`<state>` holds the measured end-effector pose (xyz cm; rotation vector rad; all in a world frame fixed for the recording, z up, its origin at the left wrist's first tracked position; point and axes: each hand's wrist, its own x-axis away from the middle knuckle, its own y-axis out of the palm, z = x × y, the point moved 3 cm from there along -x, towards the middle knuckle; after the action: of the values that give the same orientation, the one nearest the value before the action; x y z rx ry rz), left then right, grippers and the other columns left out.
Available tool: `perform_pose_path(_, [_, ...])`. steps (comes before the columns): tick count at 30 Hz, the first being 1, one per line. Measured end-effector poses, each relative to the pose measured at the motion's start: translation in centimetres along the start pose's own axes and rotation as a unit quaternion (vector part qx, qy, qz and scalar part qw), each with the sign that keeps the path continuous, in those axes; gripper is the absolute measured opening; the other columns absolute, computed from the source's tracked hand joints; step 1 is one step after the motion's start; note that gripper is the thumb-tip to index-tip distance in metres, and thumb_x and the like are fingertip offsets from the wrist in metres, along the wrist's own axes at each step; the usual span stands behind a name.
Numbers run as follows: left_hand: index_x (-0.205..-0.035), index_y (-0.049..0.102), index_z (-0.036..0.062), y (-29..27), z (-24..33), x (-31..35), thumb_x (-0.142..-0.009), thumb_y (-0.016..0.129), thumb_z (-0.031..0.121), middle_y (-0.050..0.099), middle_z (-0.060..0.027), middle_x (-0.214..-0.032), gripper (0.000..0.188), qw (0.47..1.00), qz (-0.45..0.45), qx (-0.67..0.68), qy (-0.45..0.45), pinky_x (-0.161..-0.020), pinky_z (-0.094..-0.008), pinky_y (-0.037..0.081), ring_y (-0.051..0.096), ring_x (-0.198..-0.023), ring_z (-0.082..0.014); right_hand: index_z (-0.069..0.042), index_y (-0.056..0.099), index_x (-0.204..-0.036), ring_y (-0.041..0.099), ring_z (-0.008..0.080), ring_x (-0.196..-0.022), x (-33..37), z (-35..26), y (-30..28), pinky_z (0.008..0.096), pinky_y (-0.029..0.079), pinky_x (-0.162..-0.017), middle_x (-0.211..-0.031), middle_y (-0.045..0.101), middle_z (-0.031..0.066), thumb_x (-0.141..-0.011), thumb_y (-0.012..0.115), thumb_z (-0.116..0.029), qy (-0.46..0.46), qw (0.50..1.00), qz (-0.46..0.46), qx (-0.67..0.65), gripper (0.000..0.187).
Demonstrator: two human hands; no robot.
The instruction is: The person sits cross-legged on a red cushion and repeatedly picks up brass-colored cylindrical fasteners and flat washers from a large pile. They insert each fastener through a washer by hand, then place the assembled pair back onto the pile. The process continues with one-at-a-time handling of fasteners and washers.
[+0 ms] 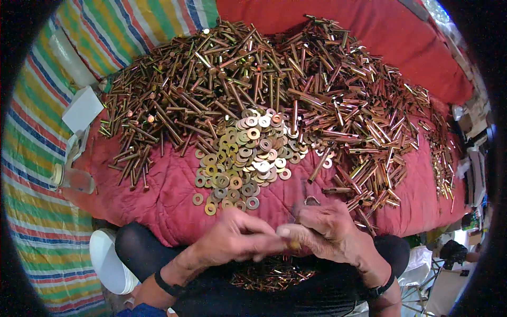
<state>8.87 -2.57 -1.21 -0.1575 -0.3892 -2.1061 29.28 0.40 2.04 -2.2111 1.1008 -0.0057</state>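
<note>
Red quilt [158, 198], heaped with copper-toned hardware; both hands low over its near edge, just above the lap. Right hand [332, 232] curled closed, thumb tip at a small brass-coloured piece [294, 244]; left hand [232, 240] meets it from the other side, fingers drawn narrow and blurred, so I cannot tell whether it grips anything. The piece hangs between the hands, mostly hidden (a washer or a part's end, too smeared to say). Flat washers [253, 158] lie mid-quilt, running toward the near edge; long headed bolts [227, 79] fill the far edge and far left corner; split tubular sleeves [364, 137] spread toward the right edge. More small metal parts [272, 276] sit in the lap. Handling, my judgement: each item light, rigid, hard to damage, with a smooth plated skin likely to slip in fingertips. Washers best pinched by the rim, being thin and apt to stack flat together; bolts by the shank below the head; sleeves around the middle.
</note>
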Motion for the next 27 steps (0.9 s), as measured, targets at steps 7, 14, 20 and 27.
perform_pose_path(7, [-0.098,0.075,0.0046,-6.3,2.8,0.4,-0.081,0.069,0.0,0.075,-0.0152,-0.098,0.018,0.737,0.216,-0.579,0.272,-0.081,-0.0445,0.06,0.073,-0.09,-0.0355,-0.006,0.073,-0.098,0.069,0.0271,-0.091,-1.2,3.8,-3.7,0.039,0.058,-0.071,-0.104,0.073,0.0061,-0.071,0.083,-0.009,-0.019,0.931,0.089,0.354,0.029])
perform_pose_path(14, [-0.113,0.072,0.0031,-16.2,1.8,-0.5,-0.084,0.069,0.006,0.075,-0.0155,-0.103,0.029,0.579,0.489,-0.613,0.223,-0.085,-0.0442,0.058,0.073,-0.094,-0.0367,-0.01,0.071,-0.108,0.06,0.031,-0.112,-2.4,7.2,-2.8,0.0455,0.051,-0.093,-0.112,0.069,0.0072,-0.078,0.078,-0.026,-0.018,0.902,-0.031,0.429,0.034])
perform_pose_path(20, [-0.115,0.072,0.0047,-17.1,1.1,-2.6,-0.085,0.08,0.021,0.076,-0.0158,-0.104,0.035,0.651,0.524,-0.528,0.152,-0.081,-0.0453,0.058,0.073,-0.094,-0.0357,-0.004,0.065,-0.108,0.062,0.0378,-0.105,-2.3,6.9,-3.1,0.0493,0.051,-0.09,-0.107,0.066,0.0161,-0.079,0.077,-0.026,-0.02,0.913,0.072,0.4,0.038])
perform_pose_path(27, [-0.095,0.076,0.0031,-17.6,0.9,-1.9,-0.082,0.075,0.016,0.074,-0.0179,-0.099,0.018,0.607,0.468,-0.622,0.161,-0.081,-0.0477,0.058,0.072,-0.089,-0.0387,-0.006,0.065,-0.109,0.069,0.0418,-0.078,-2.4,6.6,0.5,0.0489,0.056,-0.069,-0.082,0.064,0.0193,-0.084,0.078,-0.019,0.103,0.967,0.059,0.225,0.031])
